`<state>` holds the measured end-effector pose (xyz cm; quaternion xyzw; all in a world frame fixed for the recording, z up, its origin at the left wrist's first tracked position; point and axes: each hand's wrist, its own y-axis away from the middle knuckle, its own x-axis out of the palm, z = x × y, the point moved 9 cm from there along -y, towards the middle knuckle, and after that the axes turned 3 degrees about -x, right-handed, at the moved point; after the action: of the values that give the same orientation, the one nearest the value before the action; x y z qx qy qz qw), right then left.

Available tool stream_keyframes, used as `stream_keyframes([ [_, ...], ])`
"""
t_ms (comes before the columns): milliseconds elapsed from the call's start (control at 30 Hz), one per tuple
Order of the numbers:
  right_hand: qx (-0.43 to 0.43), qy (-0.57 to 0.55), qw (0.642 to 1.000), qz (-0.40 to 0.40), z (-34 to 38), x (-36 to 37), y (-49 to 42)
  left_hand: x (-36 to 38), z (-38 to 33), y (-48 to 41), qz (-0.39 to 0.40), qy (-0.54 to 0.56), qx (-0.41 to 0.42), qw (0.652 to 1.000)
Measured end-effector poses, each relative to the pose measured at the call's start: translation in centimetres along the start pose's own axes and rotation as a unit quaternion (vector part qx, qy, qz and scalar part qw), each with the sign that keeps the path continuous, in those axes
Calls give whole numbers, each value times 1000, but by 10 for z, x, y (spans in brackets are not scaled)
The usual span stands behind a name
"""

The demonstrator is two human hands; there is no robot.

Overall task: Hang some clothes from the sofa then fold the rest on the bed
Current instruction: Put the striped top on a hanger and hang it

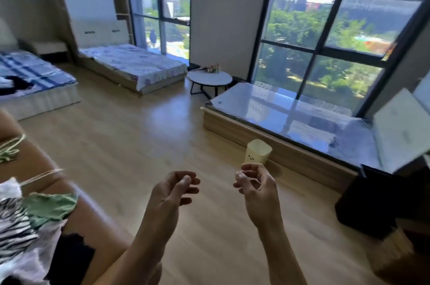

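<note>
Your left hand [173, 188] and right hand [256, 188] are loosely curled and empty; pick-up step, probably reach left to the clothes [28, 219].

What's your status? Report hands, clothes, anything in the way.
Left hand and right hand loosely curled, holding nothing. Clothes piled on sofa, none in hand. Dark garment on plaid bed. Cream bin on floor near right hand.

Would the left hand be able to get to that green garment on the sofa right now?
Probably yes. The left hand holds nothing, and the green garment lies in plain view on the sofa to its left, with nothing between them.
</note>
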<state>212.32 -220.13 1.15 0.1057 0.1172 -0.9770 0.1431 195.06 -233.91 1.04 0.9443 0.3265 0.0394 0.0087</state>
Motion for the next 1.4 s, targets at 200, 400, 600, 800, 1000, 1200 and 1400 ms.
stream_keyframes([
  [200,-3,12,995,101,-23,83,-111,-18,19,-109,-83,20,-12,996],
  [400,-29,26,985,167,-35,174,-232,-38,30,-243,-138,10,-32,990],
  [600,-55,7,966,253,-26,298,-343,-94,17,-367,-200,10,-41,979],
  [800,-25,-27,933,357,-36,433,-405,-175,24,-443,-295,38,-51,953],
  [1000,-36,-62,867,494,-32,591,-441,-265,48,-499,-425,64,-60,901],
  [1200,-74,-60,780,618,0,730,-451,-350,46,-528,-552,73,-58,829],
  [1400,-75,-56,700,708,20,848,-410,-427,58,-523,-642,120,-50,756],
])
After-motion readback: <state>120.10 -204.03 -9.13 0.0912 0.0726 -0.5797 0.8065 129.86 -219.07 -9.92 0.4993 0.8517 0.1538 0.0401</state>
